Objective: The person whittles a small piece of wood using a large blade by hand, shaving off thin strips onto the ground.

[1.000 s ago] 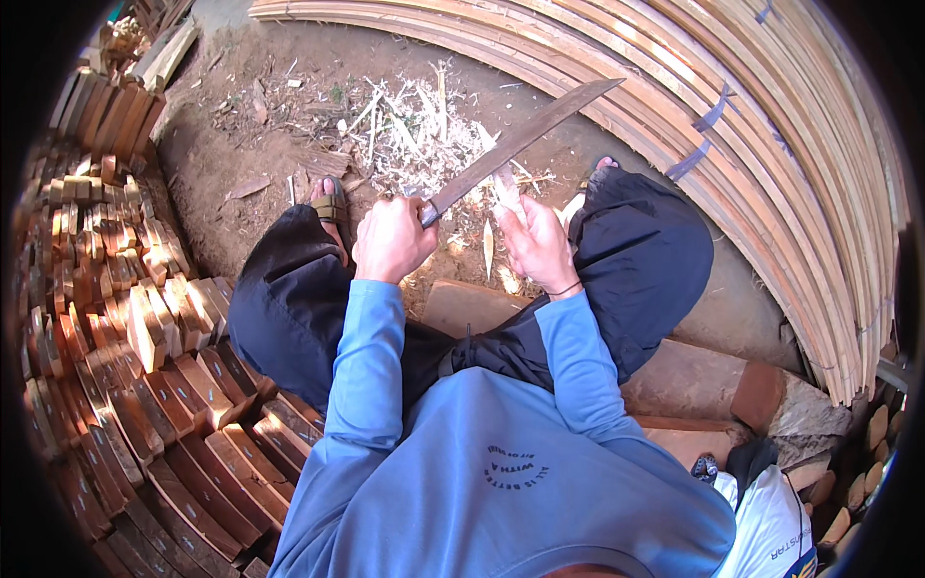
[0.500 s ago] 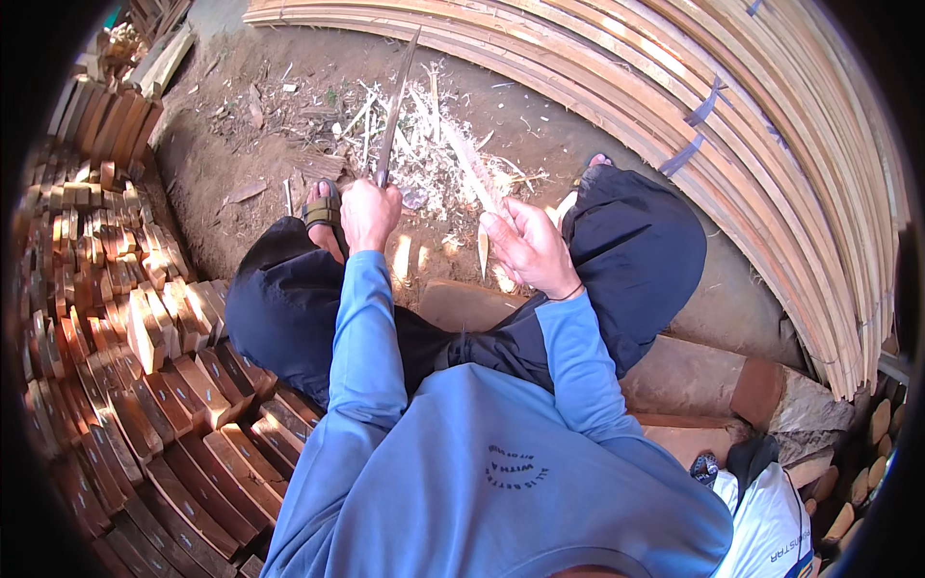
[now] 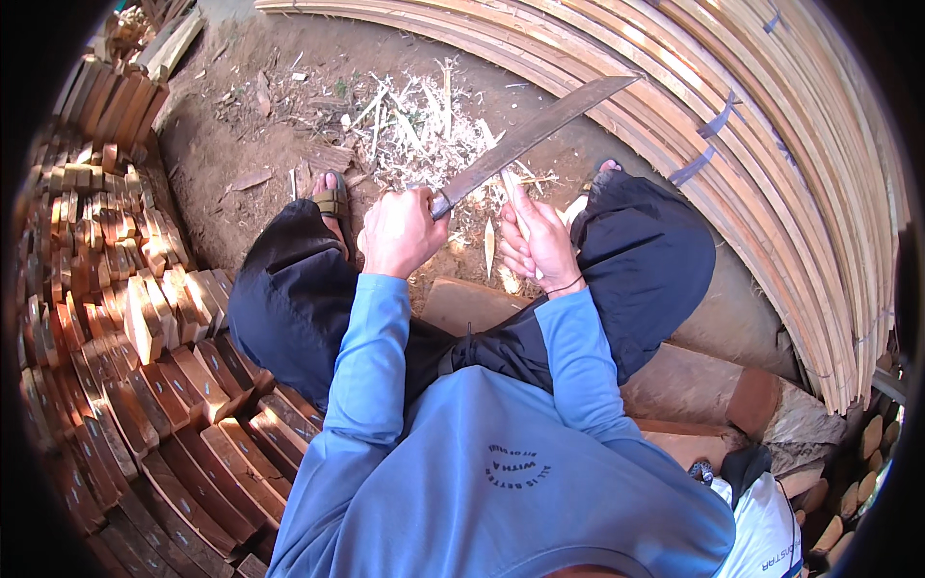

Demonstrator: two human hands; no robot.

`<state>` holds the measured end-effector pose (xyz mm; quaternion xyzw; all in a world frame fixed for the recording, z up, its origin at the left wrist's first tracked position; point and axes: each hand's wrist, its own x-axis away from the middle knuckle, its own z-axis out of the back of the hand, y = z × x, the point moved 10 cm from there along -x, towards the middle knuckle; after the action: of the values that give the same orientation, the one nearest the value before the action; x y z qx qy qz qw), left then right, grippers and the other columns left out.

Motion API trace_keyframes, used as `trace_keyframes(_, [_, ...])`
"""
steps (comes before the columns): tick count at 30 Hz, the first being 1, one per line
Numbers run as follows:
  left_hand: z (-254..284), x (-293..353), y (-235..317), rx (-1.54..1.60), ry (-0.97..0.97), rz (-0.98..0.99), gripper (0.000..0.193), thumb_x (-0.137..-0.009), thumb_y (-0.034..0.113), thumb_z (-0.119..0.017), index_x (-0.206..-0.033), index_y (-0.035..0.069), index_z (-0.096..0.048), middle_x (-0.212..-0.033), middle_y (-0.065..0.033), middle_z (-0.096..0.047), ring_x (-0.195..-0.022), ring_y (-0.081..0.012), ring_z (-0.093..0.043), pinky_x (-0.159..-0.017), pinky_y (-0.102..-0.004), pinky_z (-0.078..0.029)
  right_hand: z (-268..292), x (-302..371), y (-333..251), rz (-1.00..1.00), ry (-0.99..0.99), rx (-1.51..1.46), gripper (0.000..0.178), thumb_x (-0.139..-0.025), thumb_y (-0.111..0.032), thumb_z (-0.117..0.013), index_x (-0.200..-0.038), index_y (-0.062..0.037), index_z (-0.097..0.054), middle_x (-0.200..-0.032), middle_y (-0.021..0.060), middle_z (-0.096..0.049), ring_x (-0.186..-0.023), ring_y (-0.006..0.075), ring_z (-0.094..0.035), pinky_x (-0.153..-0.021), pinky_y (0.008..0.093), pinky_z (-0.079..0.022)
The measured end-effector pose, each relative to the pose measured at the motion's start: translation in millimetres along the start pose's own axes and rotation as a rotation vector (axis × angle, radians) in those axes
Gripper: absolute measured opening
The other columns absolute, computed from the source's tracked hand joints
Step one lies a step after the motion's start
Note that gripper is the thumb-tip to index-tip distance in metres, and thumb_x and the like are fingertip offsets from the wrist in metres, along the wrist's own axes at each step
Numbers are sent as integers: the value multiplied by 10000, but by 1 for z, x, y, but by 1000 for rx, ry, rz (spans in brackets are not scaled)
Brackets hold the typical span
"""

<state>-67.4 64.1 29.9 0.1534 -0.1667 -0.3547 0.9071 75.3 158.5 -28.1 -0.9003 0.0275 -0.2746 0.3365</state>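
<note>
My left hand [image 3: 400, 234] is closed round the handle of a machete [image 3: 540, 131]. Its long, dark blade slants up and away to the right, toward the stacked strips. My right hand [image 3: 541, 243] grips a thin, pale wooden stick [image 3: 512, 188], whose upper end meets or lies just behind the blade; I cannot tell which. Between my hands and lower down is a light wooden piece with a pointed end [image 3: 489, 249]. A heap of wood shavings [image 3: 414, 125] lies on the ground beyond my hands.
Long bundled wooden strips [image 3: 665, 87] curve along the far and right side, tied with purple bands. Stacked short wooden blocks [image 3: 164, 405] fill the left. A flat block [image 3: 467, 306] lies between my legs. At the lower right is a white bag [image 3: 766, 530].
The machete has swung from pointing nearly straight away to slanting right, over the stick. My left hand has moved right and slightly nearer. The stick in my right hand has dropped lower.
</note>
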Motion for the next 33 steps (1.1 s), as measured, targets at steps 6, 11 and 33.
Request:
trace_keyframes(6, [-22,-13,-14,90,101,55,243,-818,240,-706,-848,2,-743,-805,-296,-693,-795,-449,-707,-758,-513,-569,-12,3,7,-41,-75,-48,402,-1113,-420,-381,-902,-83,-441,-509,-39,-337,-323,59,-287,-304,221,-246])
trace_keyframes(11, [-18,-24,-20,47,81,130,254,-869,258,-676,-914,21,-757,-816,-280,-697,-831,-450,-696,-799,-515,-551,-15,6,10,-51,-109,-78,404,-1112,-419,-383,-899,-80,-438,-505,-39,-333,-320,60,-280,-302,222,-244])
trace_keyframes(33, [-12,-2,9,31,19,-1,238,-815,262,-732,-849,27,-729,-753,-237,-695,-754,-429,-699,-727,-511,-558,-29,1,26,-211,-401,-522,449,-1103,-505,-302,-889,-135,-441,-501,-59,-339,-316,53,-316,-276,205,-262])
